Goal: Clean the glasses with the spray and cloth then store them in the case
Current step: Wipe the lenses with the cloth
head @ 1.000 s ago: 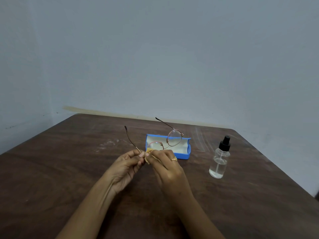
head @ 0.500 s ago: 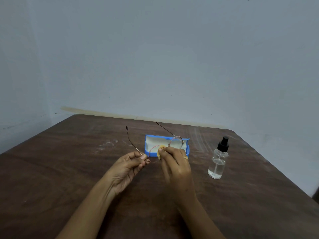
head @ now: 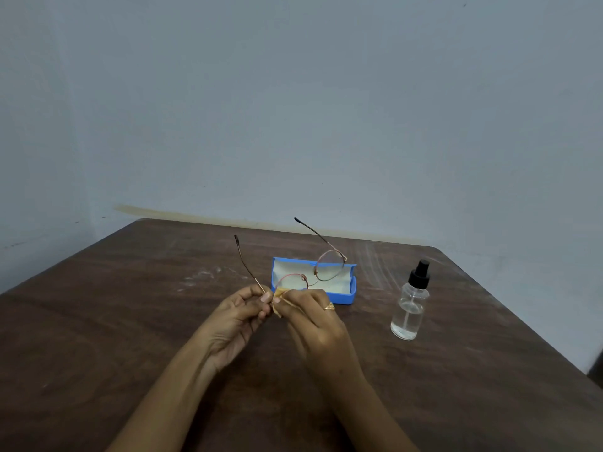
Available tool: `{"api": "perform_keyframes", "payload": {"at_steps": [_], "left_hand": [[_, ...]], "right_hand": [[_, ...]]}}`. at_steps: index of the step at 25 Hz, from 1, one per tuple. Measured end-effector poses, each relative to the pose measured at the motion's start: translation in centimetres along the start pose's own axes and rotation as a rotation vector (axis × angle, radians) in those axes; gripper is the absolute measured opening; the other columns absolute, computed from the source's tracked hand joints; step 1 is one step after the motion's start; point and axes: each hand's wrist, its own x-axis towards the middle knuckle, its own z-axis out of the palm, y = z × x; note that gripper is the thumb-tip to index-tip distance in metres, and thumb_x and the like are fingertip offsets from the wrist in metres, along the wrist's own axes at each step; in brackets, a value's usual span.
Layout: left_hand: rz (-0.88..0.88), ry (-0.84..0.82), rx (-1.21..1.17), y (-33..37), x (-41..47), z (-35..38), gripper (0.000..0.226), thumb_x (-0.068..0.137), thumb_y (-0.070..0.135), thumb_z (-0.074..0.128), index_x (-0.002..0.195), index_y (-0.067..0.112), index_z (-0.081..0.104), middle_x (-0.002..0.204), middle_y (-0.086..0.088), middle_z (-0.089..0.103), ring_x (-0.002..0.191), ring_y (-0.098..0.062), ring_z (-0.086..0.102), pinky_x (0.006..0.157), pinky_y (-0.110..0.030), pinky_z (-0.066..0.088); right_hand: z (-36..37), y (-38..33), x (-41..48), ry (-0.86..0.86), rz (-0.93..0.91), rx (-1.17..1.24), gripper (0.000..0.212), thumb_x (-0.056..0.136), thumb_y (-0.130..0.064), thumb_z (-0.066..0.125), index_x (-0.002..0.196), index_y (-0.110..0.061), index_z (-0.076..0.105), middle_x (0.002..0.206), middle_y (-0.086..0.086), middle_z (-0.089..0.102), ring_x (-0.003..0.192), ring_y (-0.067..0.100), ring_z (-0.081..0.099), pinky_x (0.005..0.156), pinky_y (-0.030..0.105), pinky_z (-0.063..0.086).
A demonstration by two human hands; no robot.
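Thin round wire-rimmed glasses (head: 330, 265), crumpled yellow cloth (head: 280, 293)

My left hand (head: 235, 316) pinches the glasses (head: 314, 281) near one hinge, temples open, above the brown table (head: 130, 321). My right hand (head: 313, 321) pinches a yellow cloth (head: 280, 293) against the nearer lens. Behind them lies the open blue case (head: 346, 297); the spray bottle (head: 409, 308) stands upright to its right.

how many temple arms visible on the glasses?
2. One thin dark-tipped metal temple arm rises from the left hand; the other temple arm juts up above the open blue plastic case. None hidden.
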Motion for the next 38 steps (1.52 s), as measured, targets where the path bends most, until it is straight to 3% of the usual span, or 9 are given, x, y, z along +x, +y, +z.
{"api": "perform_keyframes", "payload": {"at_steps": [3,5,7,9,11,14,24,34,38], "left_hand": [[-0.012,0.012,-0.054,0.2,0.0,-0.3,0.027,0.055,-0.003,0.074,0.073,0.002,0.055,0.057,-0.002,0.059,0.042,-0.001,0.053,0.041,-0.007,0.045],[-0.020,0.007,-0.078,0.2,0.1,-0.6,0.054,0.025,0.011,0.091,0.068,0.003,0.061,0.055,-0.004,0.061,0.043,-0.003,0.055,0.040,-0.008,0.045],[-0.019,0.006,-0.084,0.2,0.1,-0.7,0.061,0.015,0.016,0.092,0.066,0.003,0.062,0.055,-0.005,0.062,0.042,-0.003,0.055,0.040,-0.008,0.045],[-0.036,0.000,-0.059,0.2,0.2,-0.7,0.041,0.033,0.008,0.087,0.065,0.003,0.062,0.058,-0.007,0.060,0.041,-0.003,0.054,0.040,-0.008,0.045],[-0.025,0.006,-0.024,0.2,0.1,-0.4,0.012,0.060,-0.004,0.067,0.061,0.006,0.061,0.060,-0.006,0.057,0.041,-0.002,0.053,0.041,-0.007,0.045],[-0.008,0.024,0.077,-0.2,0.3,-0.4,0.025,0.083,-0.012,0.044,0.067,0.004,0.056,0.055,-0.003,0.059,0.041,-0.001,0.053,0.041,-0.006,0.044],[-0.009,0.022,0.161,-0.5,0.2,-0.2,0.025,0.085,-0.014,0.041,0.072,0.004,0.051,0.050,0.000,0.062,0.041,-0.001,0.053,0.043,-0.006,0.045],[-0.010,0.051,0.112,-0.5,0.2,-0.2,0.026,0.083,-0.017,0.040,0.071,0.003,0.052,0.050,0.001,0.059,0.040,0.000,0.052,0.041,-0.007,0.044],[-0.066,0.048,-0.033,0.0,-0.1,0.0,0.014,0.062,-0.012,0.062,0.061,0.003,0.061,0.054,-0.006,0.059,0.038,-0.003,0.053,0.038,-0.007,0.044]], "right_hand": [[0.2,-0.1,-0.1,-0.017,0.013,-0.013,0.027,0.095,-0.012,0.042,0.099,-0.005,0.067,0.096,0.005,0.068,0.084,0.017,0.056,0.065,0.026,0.050],[0.1,-0.1,-0.2,-0.018,0.040,-0.018,0.033,0.096,-0.016,0.037,0.097,-0.005,0.067,0.093,0.006,0.068,0.083,0.017,0.056,0.065,0.026,0.050],[-0.1,-0.1,-0.2,-0.001,0.084,-0.028,0.032,0.096,-0.017,0.037,0.095,-0.005,0.067,0.093,0.006,0.068,0.084,0.017,0.057,0.069,0.024,0.048],[-0.3,0.0,-0.2,0.020,0.139,-0.042,0.025,0.093,-0.015,0.044,0.095,-0.006,0.067,0.093,0.006,0.068,0.086,0.017,0.057,0.076,0.019,0.044],[-0.4,0.2,-0.2,0.029,0.193,-0.057,0.019,0.086,-0.012,0.051,0.095,-0.007,0.067,0.093,0.006,0.068,0.087,0.016,0.057,0.083,0.015,0.037],[-0.5,0.5,-0.2,0.055,0.238,-0.063,0.019,0.083,-0.009,0.053,0.095,-0.006,0.068,0.093,0.006,0.068,0.089,0.013,0.055,0.087,0.010,0.032],[0.1,0.7,0.1,0.105,0.141,-0.048,0.019,0.085,-0.004,0.053,0.098,-0.003,0.066,0.093,0.009,0.067,0.086,0.017,0.056,0.084,0.018,0.038],[0.1,0.1,-0.1,-0.045,0.017,0.018,0.019,0.087,-0.008,0.053,0.101,-0.006,0.064,0.102,0.001,0.060,0.087,0.016,0.053,0.073,0.023,0.047],[-1.0,0.2,0.1,0.082,0.121,0.095,0.018,0.087,-0.007,0.054,0.099,-0.006,0.066,0.101,0.000,0.059,0.090,0.015,0.056,0.082,0.020,0.046]]}}
